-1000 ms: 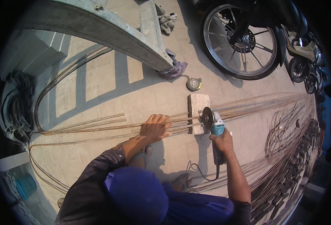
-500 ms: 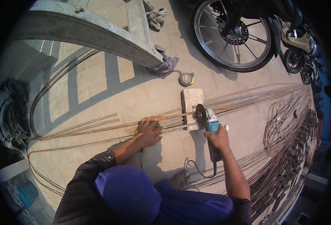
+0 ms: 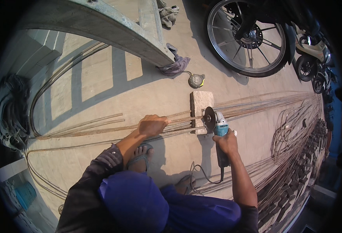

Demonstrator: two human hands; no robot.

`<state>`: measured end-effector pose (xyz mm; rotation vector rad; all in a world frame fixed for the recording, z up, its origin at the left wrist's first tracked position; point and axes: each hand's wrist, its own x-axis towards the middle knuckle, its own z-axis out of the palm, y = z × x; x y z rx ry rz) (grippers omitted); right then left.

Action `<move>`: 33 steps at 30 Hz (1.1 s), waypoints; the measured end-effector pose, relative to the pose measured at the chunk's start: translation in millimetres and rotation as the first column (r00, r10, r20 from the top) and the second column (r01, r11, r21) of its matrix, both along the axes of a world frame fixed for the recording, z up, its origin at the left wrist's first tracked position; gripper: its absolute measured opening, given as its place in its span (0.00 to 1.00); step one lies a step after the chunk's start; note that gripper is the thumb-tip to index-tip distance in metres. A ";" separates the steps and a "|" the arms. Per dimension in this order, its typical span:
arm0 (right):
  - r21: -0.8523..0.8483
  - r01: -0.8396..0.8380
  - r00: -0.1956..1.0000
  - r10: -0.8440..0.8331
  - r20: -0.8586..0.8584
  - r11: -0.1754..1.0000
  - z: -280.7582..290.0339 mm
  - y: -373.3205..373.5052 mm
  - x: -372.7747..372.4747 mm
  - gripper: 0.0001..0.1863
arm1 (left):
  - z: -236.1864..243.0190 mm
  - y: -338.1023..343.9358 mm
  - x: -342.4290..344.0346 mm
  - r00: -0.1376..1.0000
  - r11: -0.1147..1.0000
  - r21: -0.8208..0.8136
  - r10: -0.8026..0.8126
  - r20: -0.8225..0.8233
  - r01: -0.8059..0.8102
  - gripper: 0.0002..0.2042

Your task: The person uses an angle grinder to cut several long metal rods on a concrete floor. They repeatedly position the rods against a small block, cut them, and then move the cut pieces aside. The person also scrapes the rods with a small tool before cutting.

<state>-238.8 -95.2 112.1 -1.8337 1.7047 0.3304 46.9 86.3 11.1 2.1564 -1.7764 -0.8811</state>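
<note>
A concrete floor (image 3: 101,81) in hard sunlight carries a motorbike wheel (image 3: 248,39) at the top, a grey metal frame (image 3: 112,31) at upper left, and long steel rods (image 3: 101,128) running across the middle. The rods lie over a stone block (image 3: 201,105), with more rods (some bent) heaped at right (image 3: 295,128). The left hand (image 3: 152,125) presses flat on the rods just left of the block, its grip closed over them. The right hand (image 3: 226,143) is clamped around a teal grinder (image 3: 216,128), whose disc stands on the rods beside the block. A tape measure (image 3: 196,80) lies near a rag (image 3: 174,64).
</note>
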 end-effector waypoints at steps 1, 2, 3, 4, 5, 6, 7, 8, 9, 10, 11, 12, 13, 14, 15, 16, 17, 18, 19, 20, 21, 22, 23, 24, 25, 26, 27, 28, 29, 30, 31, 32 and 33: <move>-0.005 0.004 1.000 -0.004 0.012 1.000 1.0 1.5 -0.8 0.35 | -0.4 0.0 -0.6 1.000 0.999 0.027 0.027 -0.012 -0.026 0.18; -0.010 0.007 1.000 -0.007 0.024 1.000 1.8 2.5 -1.5 0.35 | -0.8 -0.2 -1.0 0.998 0.997 0.047 0.055 -0.021 -0.054 0.18; -0.015 0.009 0.999 -0.009 0.035 1.000 2.4 3.4 -2.3 0.35 | -1.3 -0.5 -1.4 0.999 0.999 0.033 0.035 -0.003 -0.035 0.18; -0.010 0.016 0.999 -0.015 0.034 1.000 2.6 3.7 -2.5 0.35 | -1.4 -0.6 -1.4 1.000 1.000 0.015 0.018 0.019 -0.018 0.18; -0.004 0.021 0.999 -0.021 0.034 1.000 2.2 3.9 -2.3 0.35 | -1.3 -0.7 -1.7 0.999 1.000 -0.002 0.003 0.041 -0.003 0.18; 0.002 0.026 0.999 -0.026 0.034 1.000 1.7 3.6 -2.0 0.35 | -0.9 -1.2 -1.9 0.999 1.000 0.018 0.000 0.041 0.000 0.19; -0.010 0.015 1.000 -0.015 0.016 1.000 0.6 3.1 -1.2 0.35 | -0.3 -1.4 -2.3 0.999 0.999 0.039 -0.001 0.040 -0.001 0.19; -0.022 0.002 1.000 -0.002 -0.001 1.000 -0.9 2.2 0.2 0.36 | 0.6 -1.7 -2.3 0.999 0.998 0.057 0.015 0.043 -0.017 0.20; -0.034 -0.014 1.000 0.013 -0.017 0.999 -2.2 1.1 1.4 0.36 | 1.8 -2.0 -2.9 0.999 0.997 0.078 0.013 0.029 -0.015 0.20; -0.024 -0.008 1.000 0.008 -0.012 1.000 -3.1 -0.3 2.4 0.36 | 3.0 -2.1 -3.5 0.999 0.995 0.098 0.028 0.020 -0.030 0.20; -0.014 -0.007 1.000 0.007 -0.004 1.000 -3.7 -2.1 3.2 0.36 | 4.2 -1.8 -3.9 0.998 0.992 0.107 0.059 0.017 -0.061 0.20; -0.002 -0.007 1.000 0.007 0.004 1.000 -4.0 -3.7 4.1 0.36 | 5.4 -1.1 -4.4 0.997 0.990 0.124 0.073 0.003 -0.073 0.20; 0.000 -0.013 1.000 0.013 0.003 1.000 -4.0 -4.7 4.7 0.35 | 6.3 -0.4 -5.0 0.995 0.987 0.132 0.097 -0.007 -0.096 0.20; 0.002 -0.020 1.000 0.020 0.002 1.000 -3.3 -5.7 4.7 0.35 | 6.9 0.4 -4.8 0.992 0.983 0.139 0.122 -0.017 -0.119 0.20; 0.005 -0.026 1.000 0.026 -0.002 1.000 -2.6 -6.3 4.8 0.35 | 6.9 1.0 -4.2 0.993 0.989 0.098 0.116 -0.018 -0.113 0.20; 0.007 -0.026 1.000 0.026 0.003 1.000 -1.6 -6.2 4.7 0.34 | 6.5 1.8 -4.3 0.994 0.992 0.059 0.109 -0.021 -0.107 0.19; 0.008 -0.025 1.000 0.025 0.009 1.000 -0.4 -6.0 4.6 0.34 | 5.7 2.6 -4.1 0.995 0.995 0.019 0.100 -0.023 -0.100 0.19; 0.008 -0.023 1.000 0.023 0.016 1.000 1.0 -5.5 4.6 0.34 | 4.6 3.0 -3.9 0.992 0.991 0.073 0.114 -0.055 -0.110 0.19; 0.009 -0.035 0.999 0.035 0.025 0.999 2.6 -4.9 4.7 0.34 | 3.1 3.0 -3.9 0.988 0.985 0.126 0.131 -0.086 -0.120 0.20; 0.011 -0.048 0.998 0.047 0.034 0.999 4.5 -4.1 4.8 0.34 | 1.5 3.5 -3.8 0.981 0.980 0.139 0.158 -0.111 -0.142 0.21; 0.011 -0.059 0.997 0.059 0.044 0.998 6.3 -3.5 5.2 0.34 | -0.3 4.4 -4.2 0.985 0.983 0.113 0.153 -0.084 -0.143 0.20; 0.010 -0.070 0.996 0.070 0.054 0.997 8.0 -3.5 5.9 0.34 | -2.3 5.1 -5.5 0.986 0.987 0.045 0.159 -0.054 -0.156 0.19; 0.009 -0.081 0.995 0.081 0.063 0.997 9.5 -3.8 6.8 0.34 | -4.5 5.6 -6.2 0.987 0.988 -0.006 0.154 -0.033 -0.155 0.18; 0.008 -0.091 0.993 0.091 0.073 0.996 10.4 -4.5 8.3 0.34 | -7.0 5.4 -5.7 0.988 0.989 -0.008 0.149 -0.030 -0.149 0.18; 0.020 -0.067 0.997 0.066 0.034 0.998 10.8 -5.2 9.9 0.34 | -9.5 5.1 -5.3 0.991 0.992 0.010 0.129 -0.036 -0.129 0.18; 0.032 -0.040 0.999 0.041 -0.004 0.999 10.8 -6.0 11.4 0.34 | -11.8 4.6 -4.9 0.993 0.993 0.000 0.114 -0.040 -0.115 0.18; 0.042 -0.013 0.999 0.014 -0.041 0.999 10.3 -6.6 12.7 0.34 | -13.8 3.9 -4.3 0.995 0.996 0.018 0.093 -0.026 -0.093 0.19; 0.018 -0.028 0.999 0.028 -0.034 0.999 10.0 -6.4 12.6 0.34 | -15.4 3.5 -4.1 0.997 0.997 0.010 0.079 -0.011 -0.079 0.19; -0.007 -0.043 0.999 0.042 -0.027 0.999 9.2 -6.1 12.2 0.34 | -16.5 2.8 -3.8 0.998 0.998 -0.010 0.065 0.007 -0.065 0.19; -0.033 -0.058 0.998 0.058 -0.021 0.998 8.2 -5.6 11.3 0.34 | -16.9 2.1 -3.5 0.998 0.998 0.004 0.063 0.011 -0.063 0.20; -0.025 -0.047 0.999 0.048 0.024 0.999 7.0 -5.1 10.0 0.33 | -16.5 1.4 -3.4 0.998 0.998 0.008 0.061 0.019 -0.062 0.20; -0.015 -0.037 0.997 0.038 0.069 0.999 5.5 -4.5 8.9 0.33 | -15.2 1.0 -2.9 0.998 0.998 0.014 0.059 0.026 -0.060 0.21; -0.004 -0.026 0.993 0.026 0.112 1.000 3.9 -4.2 8.0 0.33 | -13.4 0.3 -2.3 0.998 0.998 0.034 0.052 0.018 -0.053 0.22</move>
